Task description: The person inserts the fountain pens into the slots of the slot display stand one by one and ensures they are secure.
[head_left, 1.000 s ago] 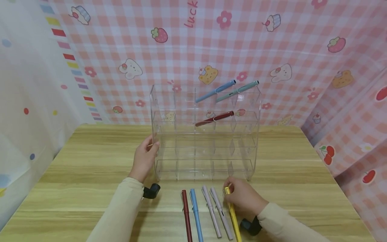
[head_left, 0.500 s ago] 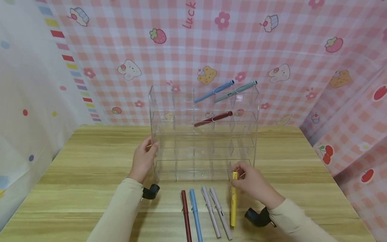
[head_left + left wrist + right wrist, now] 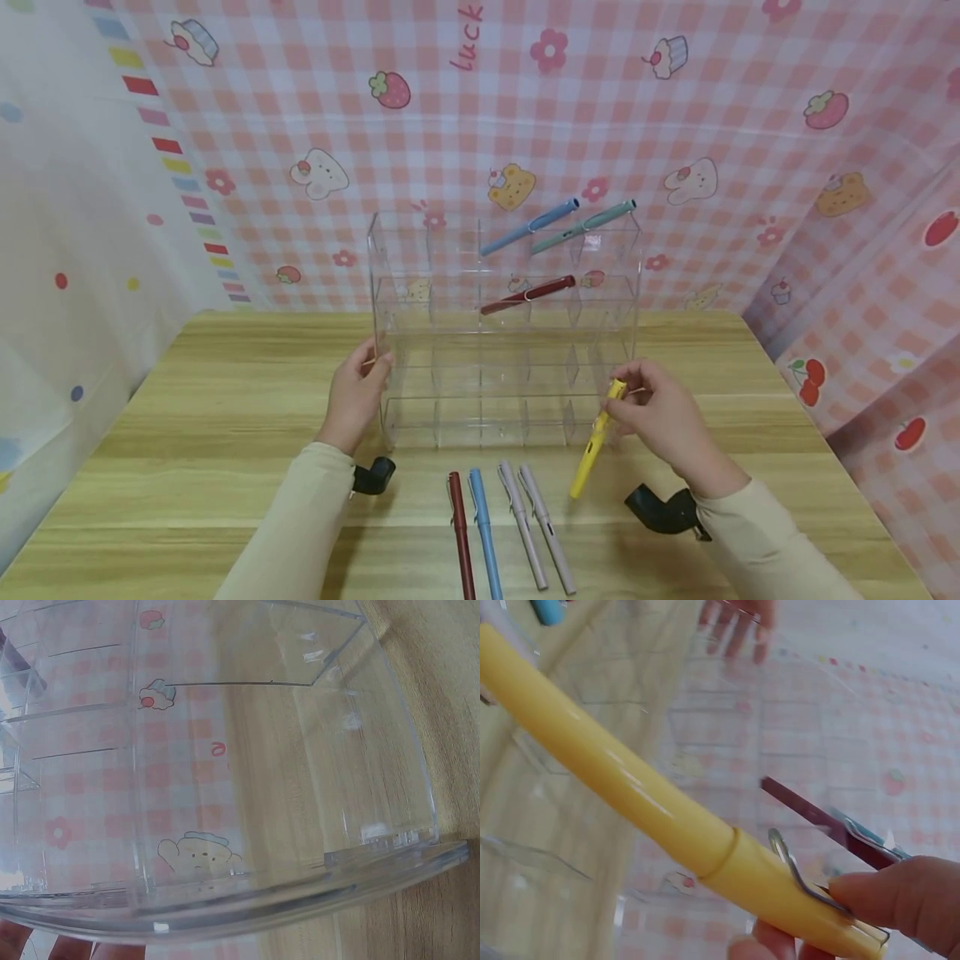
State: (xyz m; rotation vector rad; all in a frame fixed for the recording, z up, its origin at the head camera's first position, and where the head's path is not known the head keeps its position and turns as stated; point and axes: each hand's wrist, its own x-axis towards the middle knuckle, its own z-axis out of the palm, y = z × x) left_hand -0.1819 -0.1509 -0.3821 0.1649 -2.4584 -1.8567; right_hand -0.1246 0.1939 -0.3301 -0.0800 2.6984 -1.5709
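Note:
A clear acrylic rack [image 3: 372, 292] with several tiers and dividers stands upright on the table. My left hand [image 3: 356, 396] grips its left side panel; fingertips [image 3: 71, 949] show past that panel in the left wrist view. A capped yellow pen [image 3: 590, 454] is pinched near its clip end by my right hand [image 3: 671, 425], just in front of the rack's lower right corner. It tilts, with the barrel end pointing down and left. In the right wrist view the thumb [image 3: 900, 896] presses by the metal clip.
On the wooden table [image 3: 225, 433] lie a red pen [image 3: 462, 537], a blue pen [image 3: 484, 529] and two lilac pens [image 3: 523, 525]. The rack's top tier bears a blue pen [image 3: 531, 227] and a green pen [image 3: 587, 226]; a dark red pen [image 3: 528, 295] rests one tier below.
The yellow pen has been lifted off the table and carried up and to the right by my right hand, its barrel swinging to point left. My left hand stays on the rack.

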